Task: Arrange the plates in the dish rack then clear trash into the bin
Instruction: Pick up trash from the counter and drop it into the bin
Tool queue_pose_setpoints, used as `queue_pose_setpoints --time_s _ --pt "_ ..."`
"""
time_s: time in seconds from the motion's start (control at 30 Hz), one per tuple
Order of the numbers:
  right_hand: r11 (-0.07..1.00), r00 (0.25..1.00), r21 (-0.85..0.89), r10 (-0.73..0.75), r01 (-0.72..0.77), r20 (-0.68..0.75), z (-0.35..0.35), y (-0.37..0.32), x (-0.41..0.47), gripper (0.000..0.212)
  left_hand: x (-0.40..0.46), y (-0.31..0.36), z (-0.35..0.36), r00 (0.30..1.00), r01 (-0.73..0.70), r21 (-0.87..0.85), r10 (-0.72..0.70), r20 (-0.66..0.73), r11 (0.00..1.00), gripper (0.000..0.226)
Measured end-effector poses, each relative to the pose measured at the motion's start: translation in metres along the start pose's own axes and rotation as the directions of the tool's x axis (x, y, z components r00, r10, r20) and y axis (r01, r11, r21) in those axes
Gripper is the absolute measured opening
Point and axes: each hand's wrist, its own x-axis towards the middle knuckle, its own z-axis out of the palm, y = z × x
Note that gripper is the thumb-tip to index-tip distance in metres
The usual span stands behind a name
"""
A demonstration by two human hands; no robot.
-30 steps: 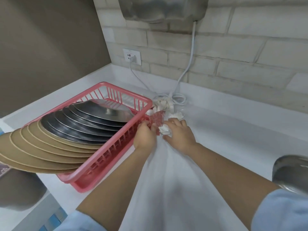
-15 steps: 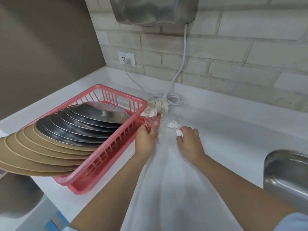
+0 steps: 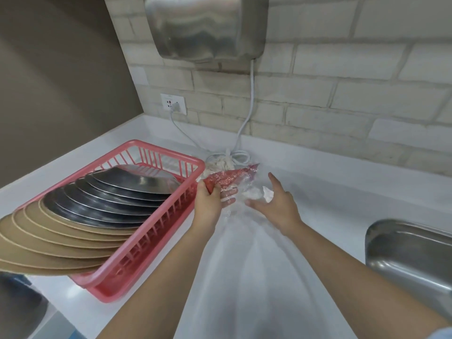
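Head view, read from left to right: at the lower left of the frame we see a pink dish rack (image 3: 156, 238) on the white counter (image 3: 342, 192), filled with overlapping plates, tan ones (image 3: 49, 238) nearest the left edge and shiny steel ones (image 3: 117, 196) further in, all leaning back towards the wall. Just right of the rack's far corner our left hand (image 3: 208, 201) is clamped on a crumpled red-and-clear plastic wrapper (image 3: 230, 178), thumb and fingers pinched over its near end while the rest sticks out to the right. Behind it, at the centre of the frame, a wad of whitish paper (image 3: 217, 165) lies against a coiled white cable (image 3: 241, 156) that runs up to a steel hand dryer (image 3: 208, 28) at the top and to a wall socket (image 3: 173, 104). Right of centre our right hand (image 3: 276, 204) is open with fingers spread apart, palm turned left, a small scrap of white trash (image 3: 266, 192) just at its thumb side; we cannot tell whether it touches. At the lower right edge sits a steel sink (image 3: 411, 255).
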Motion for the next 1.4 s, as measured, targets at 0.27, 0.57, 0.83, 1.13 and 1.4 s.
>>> queue_pose_setpoints --time_s 0.27,0.57,0.83,1.13,1.4 --pt "0.936 0.992 0.333 -0.127 0.111 0.027 0.004 -0.013 -0.024 0.023 -0.009 0.001 0.002 0.974 0.187 -0.073 -0.194 -0.113 0.98 0.051" --pt "0.94 0.998 0.337 -0.054 0.047 0.01 0.006 -0.023 -0.063 0.027 -0.054 0.001 -0.012 0.888 0.407 0.269 -0.447 0.107 0.873 0.051" --pt "0.936 0.988 0.35 -0.078 0.027 0.132 0.005 -0.04 -0.098 0.022 -0.08 0.015 -0.026 0.822 0.454 0.306 -0.526 0.219 0.837 0.058" --pt "0.938 0.949 0.342 -0.165 0.066 0.27 0.016 -0.045 -0.162 0.051 -0.112 0.022 -0.061 0.919 0.383 -0.321 -0.393 0.038 0.866 0.014" --pt "0.955 0.921 0.23 -0.251 0.185 0.299 0.069 -0.049 -0.221 0.029 -0.17 0.016 -0.135 0.866 0.464 -0.402 -0.5 0.016 0.79 0.033"
